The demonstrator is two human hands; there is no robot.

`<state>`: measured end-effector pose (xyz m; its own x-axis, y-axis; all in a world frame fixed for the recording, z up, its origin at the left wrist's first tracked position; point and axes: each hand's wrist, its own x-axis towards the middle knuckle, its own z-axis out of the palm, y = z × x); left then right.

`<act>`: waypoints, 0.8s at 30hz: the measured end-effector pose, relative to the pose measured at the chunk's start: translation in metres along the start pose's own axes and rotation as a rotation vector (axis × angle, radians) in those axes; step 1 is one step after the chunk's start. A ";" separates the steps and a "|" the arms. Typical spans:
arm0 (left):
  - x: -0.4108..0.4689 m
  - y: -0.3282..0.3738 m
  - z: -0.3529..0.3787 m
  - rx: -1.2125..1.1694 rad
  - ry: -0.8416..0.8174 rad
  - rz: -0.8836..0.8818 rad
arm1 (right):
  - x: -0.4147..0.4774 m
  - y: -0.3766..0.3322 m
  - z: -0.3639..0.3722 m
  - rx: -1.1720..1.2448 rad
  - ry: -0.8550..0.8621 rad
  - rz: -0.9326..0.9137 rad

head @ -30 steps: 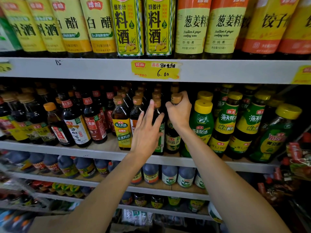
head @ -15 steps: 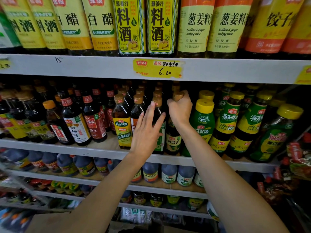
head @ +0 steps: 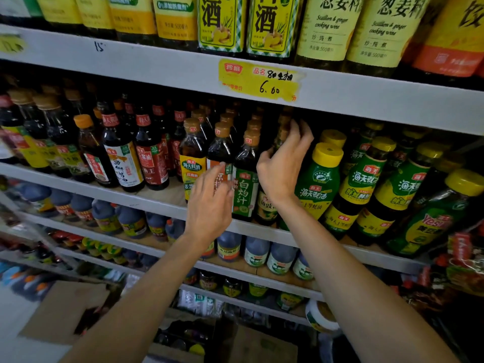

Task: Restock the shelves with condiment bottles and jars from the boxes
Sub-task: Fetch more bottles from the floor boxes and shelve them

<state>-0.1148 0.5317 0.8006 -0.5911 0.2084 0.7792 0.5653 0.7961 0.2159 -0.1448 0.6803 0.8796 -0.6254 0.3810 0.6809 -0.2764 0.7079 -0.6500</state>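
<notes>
My right hand is up at the neck of a dark brown-capped bottle on the middle shelf. Its fingers are spread and loosely curved about the neck, with the thumb apart from the glass. Left of that bottle stands a green-labelled bottle. My left hand hovers with relaxed fingers in front of an orange-labelled bottle and a yellow-labelled one. I cannot tell whether it touches them.
Green squeeze bottles with yellow caps crowd the right of the same shelf, dark soy bottles the left. The shelf above carries tall yellow-labelled bottles. Below are blue jugs. Cardboard boxes sit on the floor.
My right hand has gone from a fist round the bottle's cap to spread fingers beside its neck. My left hand has dropped lower and to the left. The view has moved closer.
</notes>
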 end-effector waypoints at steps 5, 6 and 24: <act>-0.045 -0.003 -0.020 0.023 -0.025 -0.148 | -0.037 0.002 -0.003 -0.143 -0.048 -0.286; -0.055 -0.003 -0.025 0.028 -0.045 -0.183 | -0.048 0.002 -0.004 -0.148 -0.044 -0.339; -0.503 -0.131 -0.011 0.220 -0.512 -0.776 | -0.506 0.134 0.147 -0.099 -1.477 -0.011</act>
<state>0.1147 0.3169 0.3868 -0.9653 -0.2405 0.1021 -0.1798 0.8949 0.4084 0.0277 0.4948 0.3981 -0.7993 -0.5173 -0.3059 -0.2738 0.7666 -0.5809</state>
